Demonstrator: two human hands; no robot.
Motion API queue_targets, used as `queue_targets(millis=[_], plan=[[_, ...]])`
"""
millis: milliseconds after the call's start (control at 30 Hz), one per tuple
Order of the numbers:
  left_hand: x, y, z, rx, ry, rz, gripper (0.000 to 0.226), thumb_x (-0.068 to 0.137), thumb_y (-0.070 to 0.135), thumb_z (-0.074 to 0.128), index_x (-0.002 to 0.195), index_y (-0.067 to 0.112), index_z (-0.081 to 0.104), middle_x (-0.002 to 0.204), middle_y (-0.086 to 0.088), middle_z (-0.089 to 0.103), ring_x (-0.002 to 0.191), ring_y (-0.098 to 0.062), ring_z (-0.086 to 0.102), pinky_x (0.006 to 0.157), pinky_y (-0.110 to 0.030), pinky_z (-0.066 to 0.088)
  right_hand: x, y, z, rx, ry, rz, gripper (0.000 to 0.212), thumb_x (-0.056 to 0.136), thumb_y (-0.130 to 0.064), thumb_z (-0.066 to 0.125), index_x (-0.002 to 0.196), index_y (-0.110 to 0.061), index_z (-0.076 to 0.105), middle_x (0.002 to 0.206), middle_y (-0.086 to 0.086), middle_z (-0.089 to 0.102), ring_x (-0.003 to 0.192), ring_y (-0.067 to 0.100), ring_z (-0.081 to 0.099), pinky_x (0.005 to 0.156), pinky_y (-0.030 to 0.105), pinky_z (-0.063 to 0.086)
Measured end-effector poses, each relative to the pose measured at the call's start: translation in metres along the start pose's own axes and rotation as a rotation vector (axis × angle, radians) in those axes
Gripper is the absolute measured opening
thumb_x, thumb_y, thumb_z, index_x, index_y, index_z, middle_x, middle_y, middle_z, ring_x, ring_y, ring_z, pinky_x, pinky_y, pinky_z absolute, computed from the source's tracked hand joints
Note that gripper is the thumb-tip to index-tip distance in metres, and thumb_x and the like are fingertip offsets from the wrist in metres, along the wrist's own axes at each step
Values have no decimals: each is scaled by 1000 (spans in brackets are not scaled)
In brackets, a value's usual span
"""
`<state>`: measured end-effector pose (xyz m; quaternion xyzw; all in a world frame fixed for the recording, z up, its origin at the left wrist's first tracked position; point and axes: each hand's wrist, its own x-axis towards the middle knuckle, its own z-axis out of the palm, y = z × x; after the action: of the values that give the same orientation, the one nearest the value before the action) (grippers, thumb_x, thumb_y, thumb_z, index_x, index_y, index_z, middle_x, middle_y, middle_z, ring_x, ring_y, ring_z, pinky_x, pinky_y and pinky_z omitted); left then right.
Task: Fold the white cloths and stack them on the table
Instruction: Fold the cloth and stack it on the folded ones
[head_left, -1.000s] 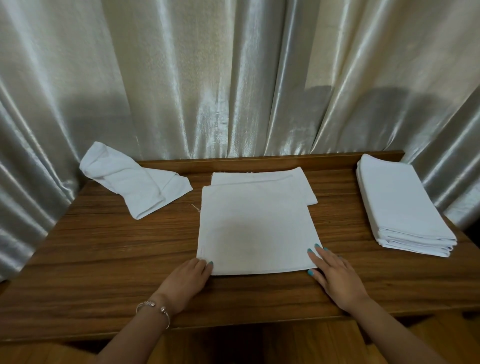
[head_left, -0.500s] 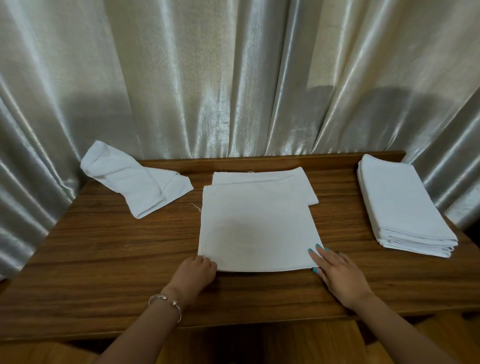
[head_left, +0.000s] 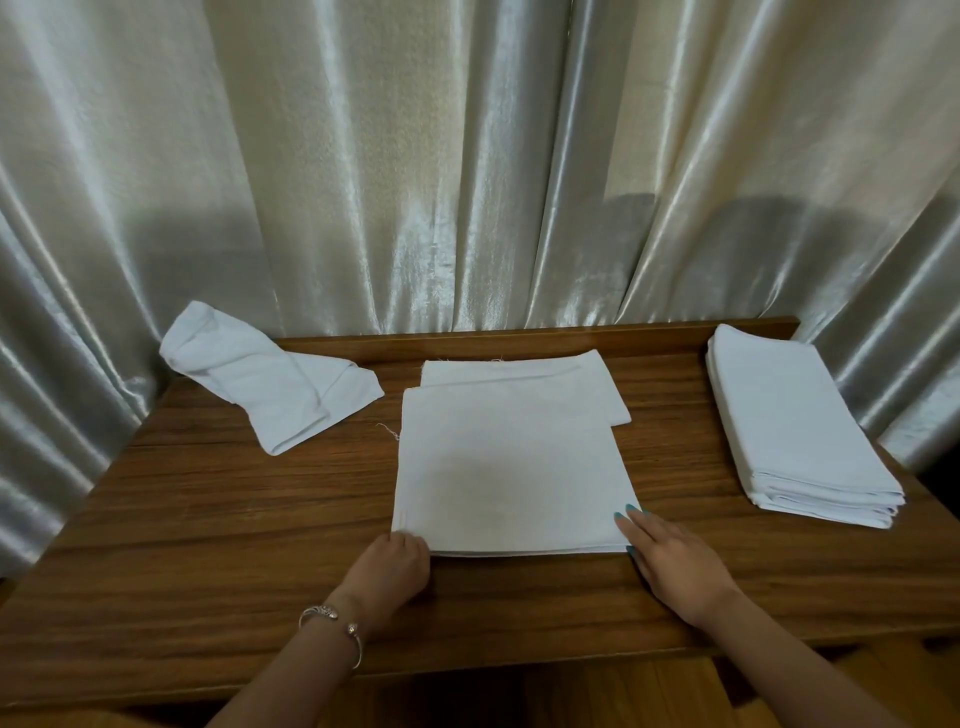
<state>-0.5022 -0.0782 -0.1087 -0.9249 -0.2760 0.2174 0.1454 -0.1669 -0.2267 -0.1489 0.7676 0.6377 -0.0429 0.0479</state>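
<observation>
Two hands are laid at the near corners of a folded white cloth (head_left: 506, 467) spread flat in the middle of a wooden table (head_left: 208, 519). The near left corner of this cloth is pinched by the curled fingers of the left hand (head_left: 392, 564), on whose wrist a silver bracelet (head_left: 332, 621) is worn. The right hand (head_left: 670, 558) is held flat and relaxed, its straight fingers resting against the near right corner of the cloth, the nails painted teal. Under the far edge of the cloth, a second flat white cloth (head_left: 519, 371) is partly covered, its far strip and right end left showing. A loosely bundled, unfolded white cloth (head_left: 265, 376) is seen at the far left corner of the table, one end hanging past the edge against the curtain. A neat stack of folded white cloths (head_left: 800, 431) is set on the right side of the table, well apart from the cloth being handled. The table top is finished in dark brown wood with a pronounced grain, and a low raised lip is fitted along its far edge. The table is backed and flanked by a shiny silver-grey curtain (head_left: 467, 182) hung in deep vertical folds. A strip of wooden floor (head_left: 597, 696) is visible below the near edge.
</observation>
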Motion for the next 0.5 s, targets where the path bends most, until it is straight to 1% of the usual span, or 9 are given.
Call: queue_targets(millis=[133, 267, 333, 400, 500], plan=[[3, 2, -1, -12, 45, -28, 35, 95, -5, 32, 129, -9, 37, 130, -27, 47, 117, -38, 48, 100, -44, 42, -4, 0, 0, 30, -2, 9, 54, 103, -33, 33, 153, -31, 14, 161, -6, 17, 146, 14, 21, 117, 30, 24], [6, -2, 3, -28, 83, -53, 34, 97, -1, 30, 130, -5, 37, 131, -24, 46, 118, -36, 47, 102, -42, 40, -3, -4, -4, 14, -44, 2, 64, 100, -16, 41, 154, -27, 9, 163, -1, 11, 148, 18, 16, 117, 33, 26], [6, -4, 6, -35, 103, -48, 33, 98, 1, 32, 130, -4, 37, 131, -23, 47, 118, -35, 48, 103, -42, 40, -2, -3, -9, 6, -81, -14, 68, 97, -12, 44, 154, -27, 9, 162, 1, 11, 148, 20, 17, 115, 34, 30], [6, -4, 8, -40, 104, -47, 34, 98, 1, 32, 131, -4, 35, 131, -23, 46, 119, -35, 47, 103, -42, 39, -2, 0, -12, -14, -65, -36, 64, 97, -19, 45, 152, -29, 14, 161, -1, 17, 145, 19, 25, 109, 33, 37], [7, -2, 9, -40, 112, -64, 36, 98, 2, 30, 133, -5, 35, 132, -23, 46, 119, -35, 48, 103, -42, 39, -5, -4, -14, 2, 85, -6, 49, 97, -32, 44, 145, -31, 35, 153, -5, 39, 131, 13, 48, 94, 25, 47]])
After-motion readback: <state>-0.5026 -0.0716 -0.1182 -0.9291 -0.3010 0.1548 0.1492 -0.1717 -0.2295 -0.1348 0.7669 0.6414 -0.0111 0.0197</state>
